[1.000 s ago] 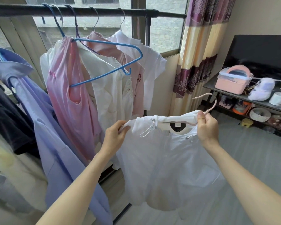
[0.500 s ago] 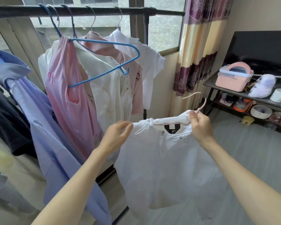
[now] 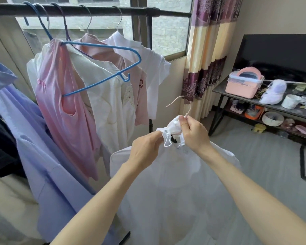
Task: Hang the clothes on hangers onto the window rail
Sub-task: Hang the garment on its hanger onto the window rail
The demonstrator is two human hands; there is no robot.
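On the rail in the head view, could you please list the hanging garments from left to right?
Lilac shirt → pink sleeveless top → cream blouse → pink shirt → white short-sleeved shirt.

White garment [image 3: 166, 183] on pale hanger, bunched at the top, hanging low in front, hook [image 3: 181, 103] tilted up, below the rail. Dark window rail [image 3: 102, 11] runs across the top; pink [image 3: 64, 103], cream [image 3: 109, 96], white [image 3: 154, 68], lilac clothes [image 3: 34, 152] hang on it, blue hanger [image 3: 109, 68] half empty.
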